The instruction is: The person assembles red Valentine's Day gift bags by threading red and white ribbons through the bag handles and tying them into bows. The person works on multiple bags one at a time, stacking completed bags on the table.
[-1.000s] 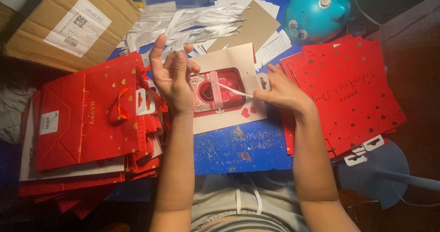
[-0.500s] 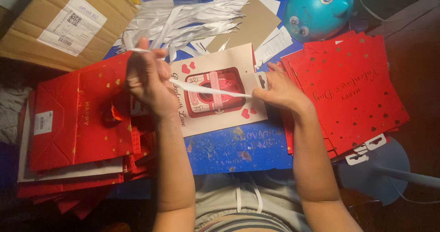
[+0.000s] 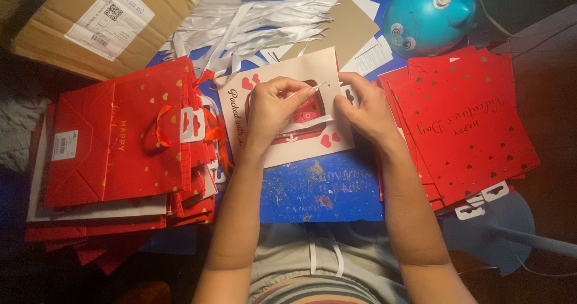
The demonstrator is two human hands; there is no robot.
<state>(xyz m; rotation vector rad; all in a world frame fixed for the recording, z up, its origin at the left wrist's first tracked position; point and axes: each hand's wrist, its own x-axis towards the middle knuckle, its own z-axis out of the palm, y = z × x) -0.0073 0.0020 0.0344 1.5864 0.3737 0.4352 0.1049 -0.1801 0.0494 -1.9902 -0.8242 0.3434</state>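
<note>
A cream gift bag [image 3: 273,145] with red hearts and a red window lies flat on the blue table top [image 3: 321,190]. My left hand [image 3: 273,109] rests over its middle, fingers pinched on a white ribbon [image 3: 315,121] that loops across the bag. My right hand [image 3: 363,109] presses on the bag's right edge by its white hang tab [image 3: 348,94] and pinches the ribbon's other part. Both hands are close together above the bag.
A stack of red gift bags [image 3: 114,154] lies at the left, another red stack [image 3: 469,121] at the right. Loose white ribbons [image 3: 252,30] lie at the back, beside a cardboard box [image 3: 96,24] and a teal round toy-like object [image 3: 430,12].
My left hand, which had pulled the ribbon out to the upper left, has come back right and down to the bag beside my right hand. The ribbon is now slack.
</note>
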